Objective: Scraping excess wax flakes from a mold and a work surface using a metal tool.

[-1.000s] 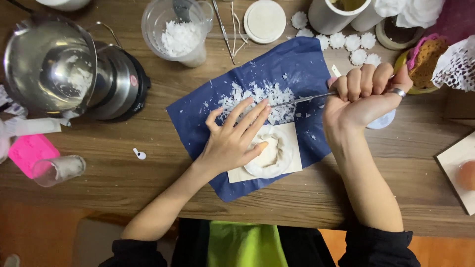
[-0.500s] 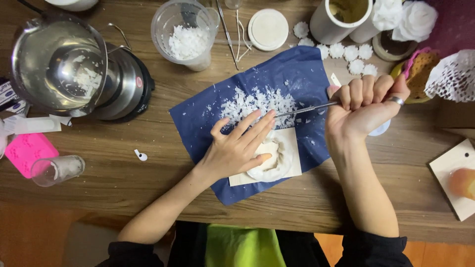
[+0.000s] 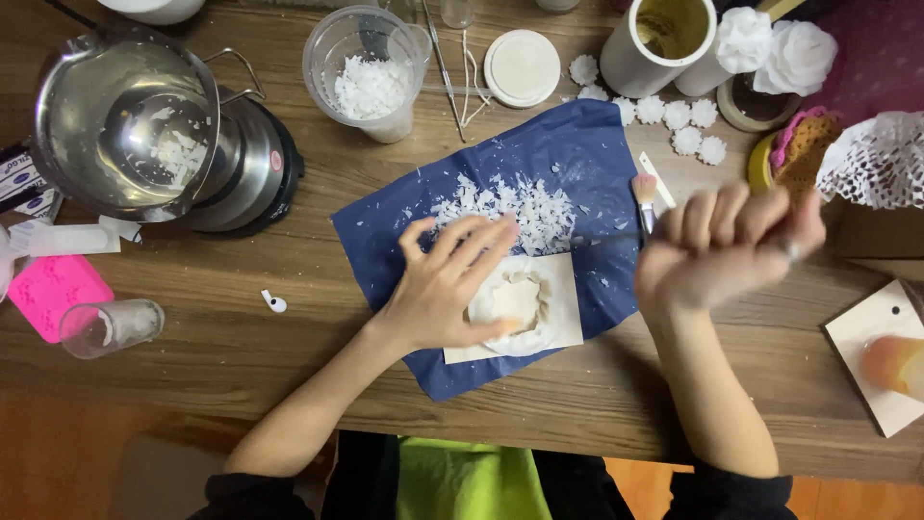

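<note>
Shifted since a second ago: right hand (image 3: 727, 246), smeared with motion blur and drawn a little down and to the right, fingers (image 3: 707, 217) closed in a fist around the thin metal tool (image 3: 606, 238). Only a faint grey streak of that tool left to see, its tip pulled back from the wax ring (image 3: 520, 303) instead of reaching in under the left fingertips as before. Reads as one scraping stroke caught in mid-swing, not a pause.

Left hand (image 3: 438, 294) moved as well: fingers spread and open, slid up toward the heap of wax flakes (image 3: 525, 207), palm and thumb pressing the ring's left side. Thumb no longer across the middle, so the hollow centre of the ring now laid bare. Ring unmoved on its pale square card (image 3: 568, 337), card on the sheet of blue paper (image 3: 568, 135), all on the wooden tabletop (image 3: 289, 337).

Newly uncovered beside the blue paper: a small brush (image 3: 643, 193) with pinkish bristles, earlier behind the right fist.

Hard to make out: the tool's tip, and whether touching wax or clear of it. Left part of the ring hidden under the hand. Band on a right finger lost in the blur. Impossible to say how much wax already shaved off.
</note>
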